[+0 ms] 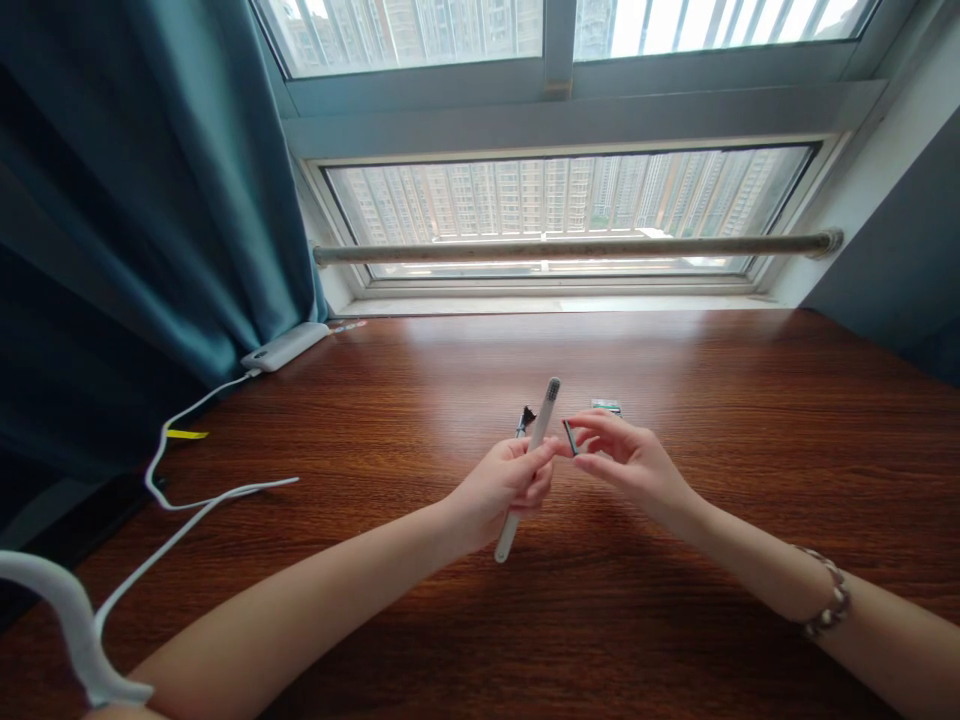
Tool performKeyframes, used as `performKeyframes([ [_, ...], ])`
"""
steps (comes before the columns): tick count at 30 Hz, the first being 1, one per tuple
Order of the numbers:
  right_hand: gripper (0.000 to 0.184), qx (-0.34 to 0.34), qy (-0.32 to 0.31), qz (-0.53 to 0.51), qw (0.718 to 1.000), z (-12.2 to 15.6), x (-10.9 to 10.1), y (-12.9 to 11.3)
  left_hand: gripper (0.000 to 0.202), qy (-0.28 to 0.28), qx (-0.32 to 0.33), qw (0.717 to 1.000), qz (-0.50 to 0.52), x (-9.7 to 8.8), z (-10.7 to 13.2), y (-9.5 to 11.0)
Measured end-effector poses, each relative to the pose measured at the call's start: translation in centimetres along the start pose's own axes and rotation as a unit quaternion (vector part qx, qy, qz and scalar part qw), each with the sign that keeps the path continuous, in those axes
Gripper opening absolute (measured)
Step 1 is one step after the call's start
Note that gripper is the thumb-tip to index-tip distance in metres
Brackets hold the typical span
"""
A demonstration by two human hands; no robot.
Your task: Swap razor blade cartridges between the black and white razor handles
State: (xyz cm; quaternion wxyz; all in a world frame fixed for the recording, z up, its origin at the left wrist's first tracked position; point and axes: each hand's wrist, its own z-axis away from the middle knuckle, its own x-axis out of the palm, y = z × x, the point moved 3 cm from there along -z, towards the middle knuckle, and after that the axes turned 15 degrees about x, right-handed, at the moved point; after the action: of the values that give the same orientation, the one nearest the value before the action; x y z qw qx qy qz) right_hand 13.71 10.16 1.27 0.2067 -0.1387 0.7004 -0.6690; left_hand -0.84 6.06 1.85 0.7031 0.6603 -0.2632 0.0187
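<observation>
White rod (75,622) curves nearest; left hand (516,476) grips stick (545,412).

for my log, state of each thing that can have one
white stick: gripped, tilted
left hand: closed around white stick
dark strip: pinched, tilted
right hand: pinching dark strip
dark-tipped item: unclear if held
curtain: hanging in folds
white cable: loosely bent
white box: cable attached

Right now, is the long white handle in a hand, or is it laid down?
In a hand: the left hand grips the white handle, whose two ends stick out past the hand.
</observation>
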Motion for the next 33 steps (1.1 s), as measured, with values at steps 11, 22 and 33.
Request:
performKeyframes([
  [11, 0.028, 0.132, -0.087, -0.343, 0.926, -1.1, -0.1, 1.8, 0.027, -0.018, 0.076, 0.982, -0.170, 0.5, 0.2, 0.2],
  [22, 0.026, 0.144, -0.082, -0.353, 0.921, -1.0, -0.3, 1.8, 0.027, 0.005, 0.059, 0.990, -0.126, 0.2, 0.2, 0.0],
  [33, 0.026, 0.118, -0.103, -0.327, 0.932, -1.1, -0.5, 1.9, 0.023, -0.016, 0.025, 0.998, -0.057, 0.5, 0.4, -0.4],
])
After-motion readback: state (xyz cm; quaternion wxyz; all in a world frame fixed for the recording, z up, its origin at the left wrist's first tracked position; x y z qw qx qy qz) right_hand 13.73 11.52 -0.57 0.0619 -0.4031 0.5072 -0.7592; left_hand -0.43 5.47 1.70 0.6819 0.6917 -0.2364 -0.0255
